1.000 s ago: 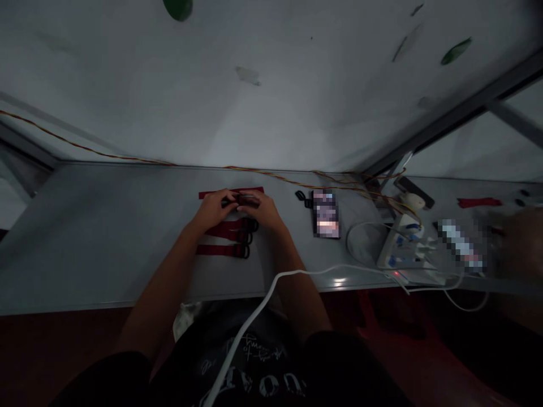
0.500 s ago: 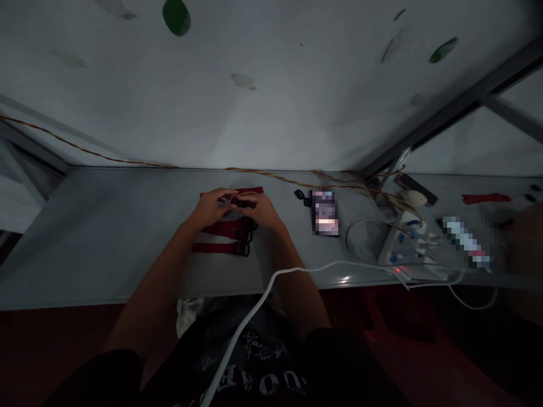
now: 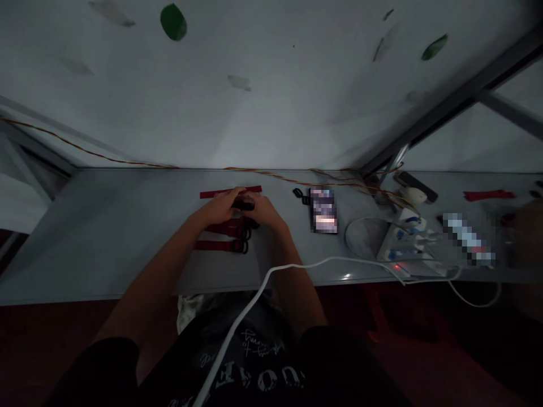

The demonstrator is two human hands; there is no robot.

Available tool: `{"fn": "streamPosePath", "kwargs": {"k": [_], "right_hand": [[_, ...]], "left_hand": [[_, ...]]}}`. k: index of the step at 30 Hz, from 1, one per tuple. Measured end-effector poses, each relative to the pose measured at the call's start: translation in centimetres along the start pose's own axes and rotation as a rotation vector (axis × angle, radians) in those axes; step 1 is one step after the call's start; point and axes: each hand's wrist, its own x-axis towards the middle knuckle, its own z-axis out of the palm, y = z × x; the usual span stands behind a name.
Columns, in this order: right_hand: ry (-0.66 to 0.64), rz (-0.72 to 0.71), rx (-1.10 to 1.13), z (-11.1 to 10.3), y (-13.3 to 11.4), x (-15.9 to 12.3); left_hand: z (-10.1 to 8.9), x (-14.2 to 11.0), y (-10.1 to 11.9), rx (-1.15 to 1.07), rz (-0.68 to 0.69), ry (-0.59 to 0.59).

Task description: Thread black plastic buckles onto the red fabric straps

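Note:
My left hand (image 3: 223, 207) and my right hand (image 3: 263, 210) meet over the grey table, fingers curled in around a small black buckle-like piece (image 3: 245, 206). Its exact form is partly hidden by the fingers. Just behind the hands lies a flat red strap (image 3: 207, 195), its middle covered by my left hand. Below the hands rest another red strap (image 3: 224, 229) and a nearer red strap (image 3: 212, 245), both ending at the right in black loops (image 3: 241, 245). My right hand partly covers the upper loops.
Right of my hands are loose black loops (image 3: 302, 196) beside a phone (image 3: 324, 210). Further right stand a power strip (image 3: 401, 240) with plugs and another lit phone (image 3: 469, 240). A white cable (image 3: 265, 282) crosses above my right forearm. Twisted wires (image 3: 288, 181) run along the wall.
My left fingers have moved right and closed in nearer my right hand, uncovering more of the rear red strap. The black piece shows more plainly between the hands. The view has shifted slightly.

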Motion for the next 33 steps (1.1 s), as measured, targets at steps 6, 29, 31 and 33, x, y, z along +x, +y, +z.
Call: {"fn": "streamPosePath", "kwargs": {"k": [6, 29, 31, 33], "right_hand": [[0.032, 0.071, -0.245, -0.1, -0.9, 0.1], [0.186, -0.088, -0.249, 3.0, 0.6, -4.1], [0.165, -0.103, -0.257, 3.3, 0.3, -3.5], [0.163, -0.124, -0.251, 3.2, 0.1, -3.4]], "left_hand": [[0.8, 0.2, 0.7, 0.218, -0.086, -0.041], [6.3, -12.3, 1.0, 0.417, 0.122, 0.337], [6.8, -12.2, 1.1, 0.413, 0.138, 0.353], [6.9, -12.2, 1.0, 0.404, 0.145, 0.374]]}}
